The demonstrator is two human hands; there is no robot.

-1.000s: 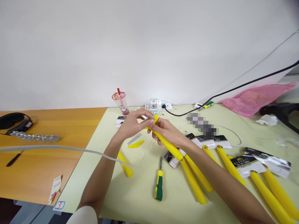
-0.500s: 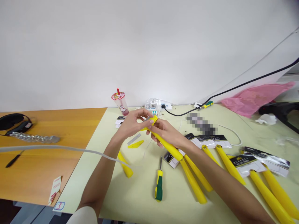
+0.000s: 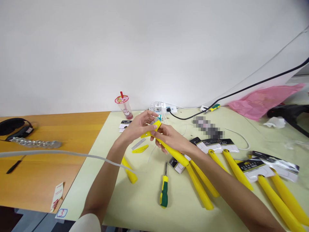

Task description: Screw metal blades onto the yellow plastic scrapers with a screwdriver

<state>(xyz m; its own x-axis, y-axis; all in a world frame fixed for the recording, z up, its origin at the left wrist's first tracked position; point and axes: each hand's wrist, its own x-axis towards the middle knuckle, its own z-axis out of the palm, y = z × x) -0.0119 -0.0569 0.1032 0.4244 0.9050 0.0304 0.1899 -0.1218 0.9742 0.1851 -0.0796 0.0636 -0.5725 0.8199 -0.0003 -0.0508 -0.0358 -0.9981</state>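
A lidded drink cup (image 3: 126, 109) is seen left of centre; at mid-frame, a black cable (image 3: 184, 119) is plugged into a power strip (image 3: 173, 109). A pink plastic bag (image 3: 260, 101) is spread at right, near crumpled tissue (image 3: 275, 122).

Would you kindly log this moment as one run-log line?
left hand: holding yellow tool at head end | right hand: around same tool | table: screwdriver, loose yellow plate
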